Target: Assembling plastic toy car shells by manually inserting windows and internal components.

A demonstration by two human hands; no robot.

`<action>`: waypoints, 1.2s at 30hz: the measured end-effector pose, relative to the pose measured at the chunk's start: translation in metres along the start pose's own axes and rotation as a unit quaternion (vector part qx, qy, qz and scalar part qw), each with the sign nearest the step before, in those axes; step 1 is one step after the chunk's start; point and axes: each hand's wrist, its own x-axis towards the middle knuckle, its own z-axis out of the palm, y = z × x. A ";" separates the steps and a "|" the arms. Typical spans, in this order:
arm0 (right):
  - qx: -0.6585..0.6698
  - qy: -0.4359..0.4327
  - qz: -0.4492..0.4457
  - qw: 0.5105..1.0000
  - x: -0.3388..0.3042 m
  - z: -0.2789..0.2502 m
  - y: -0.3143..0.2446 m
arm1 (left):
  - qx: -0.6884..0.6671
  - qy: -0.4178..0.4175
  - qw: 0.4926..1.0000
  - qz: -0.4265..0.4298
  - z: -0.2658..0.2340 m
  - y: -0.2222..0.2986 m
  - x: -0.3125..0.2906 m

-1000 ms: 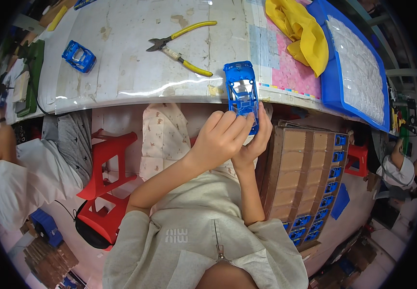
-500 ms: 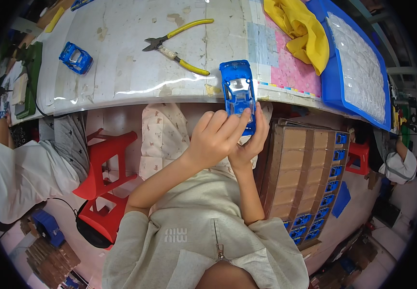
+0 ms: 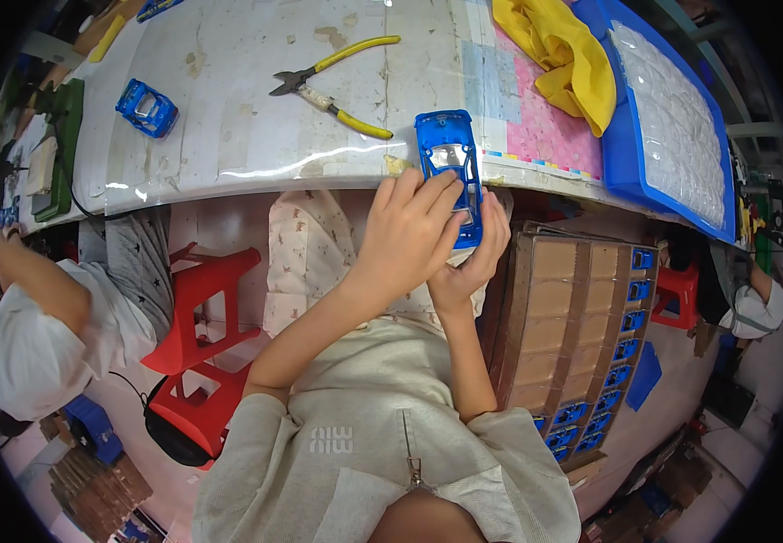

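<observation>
A blue toy car body (image 3: 451, 145) with a clear and silvery cabin is held at the table's near edge, its far end over the tabletop. My right hand (image 3: 477, 256) is closed around its near end from the right. Bent over its left side are the fingers of my left hand (image 3: 412, 222), which touch the cabin area and hide part of it. Beyond, on the table, lie open cutting pliers (image 3: 328, 88) with yellow handles. A second blue toy car body (image 3: 146, 110) rests on the left of the table.
On the right stand a blue tray (image 3: 625, 145) of clear-wrapped pieces and a yellow cloth (image 3: 581, 77). A compartmented box (image 3: 536, 299), partly filled with blue cars, sits low at my right. Red stools (image 3: 201, 308) and a co-worker's arm (image 3: 47, 281) are at left.
My left hand's fingers have shifted up and left along the car's side, more bent now. The car has barely moved. At left, the co-worker's arm has swung up into view.
</observation>
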 end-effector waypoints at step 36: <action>0.294 -0.221 0.287 0.885 0.049 -0.046 -0.044 | -0.282 0.082 0.944 -0.151 -0.025 0.016 -0.003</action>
